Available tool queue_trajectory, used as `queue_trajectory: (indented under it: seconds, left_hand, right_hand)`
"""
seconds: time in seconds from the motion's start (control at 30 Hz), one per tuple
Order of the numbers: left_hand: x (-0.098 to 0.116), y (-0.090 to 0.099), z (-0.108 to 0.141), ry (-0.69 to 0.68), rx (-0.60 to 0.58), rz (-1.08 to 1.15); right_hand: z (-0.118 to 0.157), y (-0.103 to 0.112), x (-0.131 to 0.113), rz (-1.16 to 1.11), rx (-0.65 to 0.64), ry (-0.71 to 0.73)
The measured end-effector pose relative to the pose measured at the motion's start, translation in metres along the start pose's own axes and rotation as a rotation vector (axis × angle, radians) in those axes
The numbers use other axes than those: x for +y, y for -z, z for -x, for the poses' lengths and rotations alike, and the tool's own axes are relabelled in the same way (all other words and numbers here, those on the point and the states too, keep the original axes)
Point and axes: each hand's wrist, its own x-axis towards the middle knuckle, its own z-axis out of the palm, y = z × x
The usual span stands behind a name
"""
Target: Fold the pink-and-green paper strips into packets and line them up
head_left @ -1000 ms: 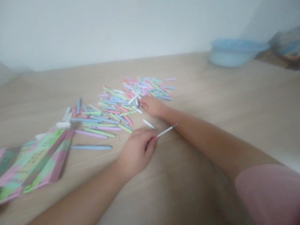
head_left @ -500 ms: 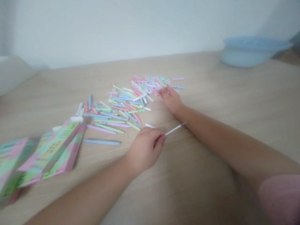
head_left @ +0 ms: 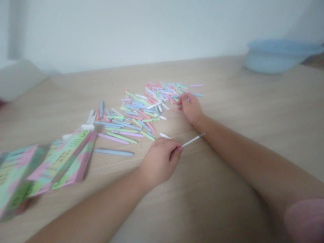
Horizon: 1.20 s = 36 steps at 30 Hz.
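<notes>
My left hand point(head_left: 162, 162) is closed on a thin white pen refill point(head_left: 192, 140), whose dark tip points up to the right. A white pen piece point(head_left: 165, 135) shows just behind that hand. My right hand point(head_left: 191, 107) is at the right edge of a spread pile of pink, green, blue, purple and white pen parts point(head_left: 152, 101). Its fingers are curled together; a small purple bit shows at them, too blurred to identify. A blue pen piece point(head_left: 115, 152) lies apart, left of my left hand.
Patterned pink-and-green boxes point(head_left: 60, 158) lie at the left, with white pieces point(head_left: 88, 127) at their far end. A pale box point(head_left: 22, 79) stands at the far left. At the back right is a blue basin point(head_left: 273, 57) near the wall.
The whole view has shifted slightly, so things appear a little further right. My left hand still has the refill, and my right hand stays by the pile with its fingers slightly moved.
</notes>
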Motion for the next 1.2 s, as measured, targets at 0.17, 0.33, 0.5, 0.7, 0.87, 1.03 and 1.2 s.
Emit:
queue_trajectory:
  seconds: [0.17,0.33,0.5,0.7,0.87,1.03,1.2]
  left_hand:
    - [0.000,0.000,0.000,0.041,0.017,0.028]
    - [-0.002,0.000,0.000,0.097,0.029,0.055]
    - [-0.002,0.000,0.000,0.104,0.029,0.071]
    - [0.000,0.001,0.000,0.080,0.019,0.099]
    - [-0.001,0.003,0.000,0.042,-0.015,0.109]
    - [-0.002,0.004,0.003,0.029,-0.037,0.140]
    - [-0.004,0.003,0.004,0.065,-0.029,0.114]
  right_hand:
    - [0.007,0.006,-0.007,-0.038,0.113,-0.148]
    - [0.056,0.045,-0.032,-0.310,-0.099,-0.404]
    - [0.126,0.087,-0.053,-0.300,-0.365,-0.517]
    - [0.158,0.085,-0.063,0.067,-0.606,-0.164]
    - [0.160,0.075,-0.063,0.050,-0.613,-0.093]
    - [0.162,0.081,-0.062,0.081,-0.684,-0.094]
    - [0.132,0.110,-0.063,0.313,-0.983,-0.164]
